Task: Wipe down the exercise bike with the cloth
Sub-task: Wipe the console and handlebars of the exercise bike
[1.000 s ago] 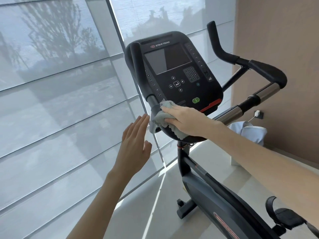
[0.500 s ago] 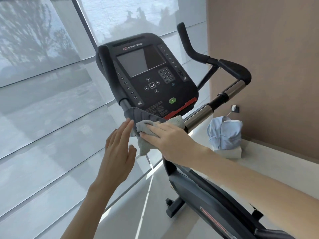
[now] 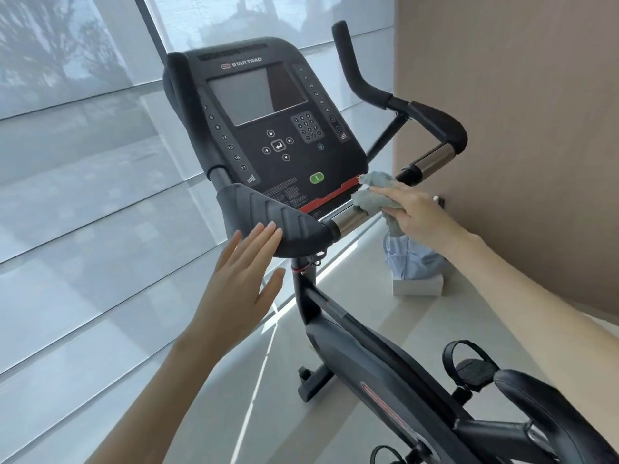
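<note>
The black exercise bike (image 3: 361, 356) stands before me with its console (image 3: 268, 122) tilted up. A grey cloth (image 3: 371, 192) lies over the chrome handlebar section (image 3: 348, 219) at the console's lower right corner. My right hand (image 3: 415, 212) presses the cloth onto that bar, fingers fairly straight on top, thumb under the cloth. My left hand (image 3: 241, 286) is held flat with straight fingers, its fingertips at the black ribbed left grip pad (image 3: 274, 216). Whether the fingertips touch the pad I cannot tell.
Large shaded windows (image 3: 83, 195) fill the left side. A brown wall (image 3: 522, 128) runs on the right. A light blue fabric item on a white block (image 3: 415, 266) sits on the floor behind the bike. A pedal with strap (image 3: 472, 366) and the seat edge (image 3: 549, 413) are low right.
My right hand slid the cloth rightward from the left grip pad along the handlebar to the chrome section. My left hand rose slightly toward the grip pad. The camera view shifted.
</note>
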Demonstrator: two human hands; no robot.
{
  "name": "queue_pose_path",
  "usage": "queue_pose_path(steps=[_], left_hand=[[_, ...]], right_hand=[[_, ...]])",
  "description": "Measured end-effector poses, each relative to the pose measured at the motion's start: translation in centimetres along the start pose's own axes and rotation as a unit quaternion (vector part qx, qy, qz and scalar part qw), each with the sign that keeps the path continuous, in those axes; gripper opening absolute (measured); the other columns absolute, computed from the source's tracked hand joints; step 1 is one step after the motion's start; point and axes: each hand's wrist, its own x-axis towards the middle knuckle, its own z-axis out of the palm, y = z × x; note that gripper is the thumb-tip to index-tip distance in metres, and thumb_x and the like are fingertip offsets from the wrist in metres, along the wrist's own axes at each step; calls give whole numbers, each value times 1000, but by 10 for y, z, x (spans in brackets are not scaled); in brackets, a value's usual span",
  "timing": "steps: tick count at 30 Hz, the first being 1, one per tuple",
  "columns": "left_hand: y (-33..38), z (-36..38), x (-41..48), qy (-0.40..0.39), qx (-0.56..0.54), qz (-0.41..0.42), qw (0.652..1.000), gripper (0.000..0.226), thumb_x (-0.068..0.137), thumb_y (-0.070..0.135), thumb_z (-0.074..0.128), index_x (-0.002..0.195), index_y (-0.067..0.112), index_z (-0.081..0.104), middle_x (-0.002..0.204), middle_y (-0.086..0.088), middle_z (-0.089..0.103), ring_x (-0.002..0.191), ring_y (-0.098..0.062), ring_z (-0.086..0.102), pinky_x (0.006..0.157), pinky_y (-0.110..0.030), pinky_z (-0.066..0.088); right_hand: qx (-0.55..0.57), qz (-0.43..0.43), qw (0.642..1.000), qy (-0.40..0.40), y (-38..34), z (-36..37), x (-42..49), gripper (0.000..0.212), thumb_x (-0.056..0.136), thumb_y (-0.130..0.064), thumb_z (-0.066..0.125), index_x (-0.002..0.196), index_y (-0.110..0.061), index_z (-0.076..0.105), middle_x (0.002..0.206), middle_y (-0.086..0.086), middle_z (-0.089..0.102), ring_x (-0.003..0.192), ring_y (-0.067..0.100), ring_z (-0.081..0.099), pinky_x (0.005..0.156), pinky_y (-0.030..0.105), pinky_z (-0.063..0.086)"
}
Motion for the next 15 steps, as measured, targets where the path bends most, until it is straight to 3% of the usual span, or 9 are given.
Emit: queue_pose_path(steps=[5,9,15], left_hand=[[-4,-1,1,4,-5,12,1000,55,97,37,30,144,9,37,149,-2,36,142,-15,24,118,-43,17],[-4,-9,4,18,-21,28,999,52,97,34,31,136,5,48,140,-8,49,133,-25,42,113,-52,25],[-8,-19,19,28,-23,29,999,45,96,31,36,117,4,65,119,-10,65,113,-27,60,111,-46,29]], right_hand=[[48,-113,992,-27,-61,38,-11,35,92,-9,53,127,-8,55,130,6,53,124,14,38,107,26,24],[58,-92,993,-51,-71,37,-10,33,96,-13,49,128,-7,52,127,7,52,116,13,43,103,26,31],[-6,-17,997,-71,-42,-3,14,30,97,-9,45,126,-7,54,126,12,54,114,24,50,101,33,38]])
